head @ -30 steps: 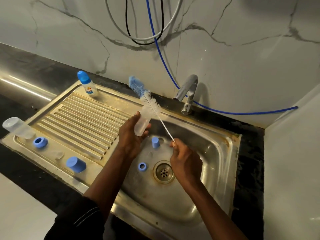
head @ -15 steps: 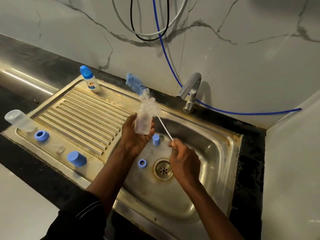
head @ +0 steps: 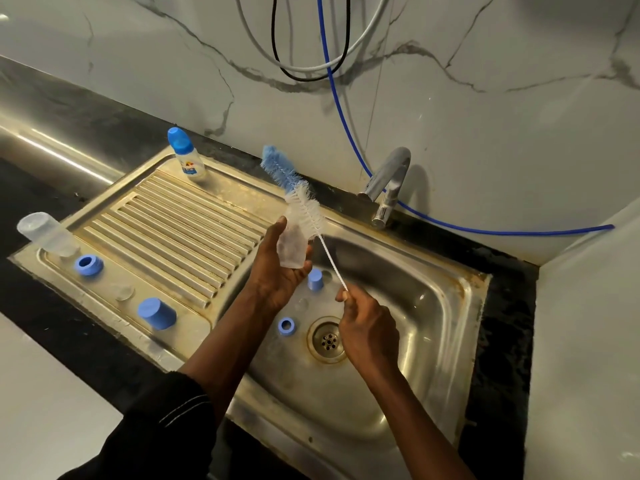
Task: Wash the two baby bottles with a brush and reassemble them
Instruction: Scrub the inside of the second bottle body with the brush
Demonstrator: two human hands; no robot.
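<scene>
Over the sink [head: 481, 289] basin, near its left edge, our left hand [head: 277, 275] is wrapping the small clear bottle [head: 292, 251] round its middle. It is probably light, thin and wet-slippery, so we are gripping snugly. Our right hand [head: 369, 332] is pinching the bendy brush [head: 306, 211] by its wire stem.

The small bottle [head: 188, 157] bears a printed label, too blurred to read.
</scene>
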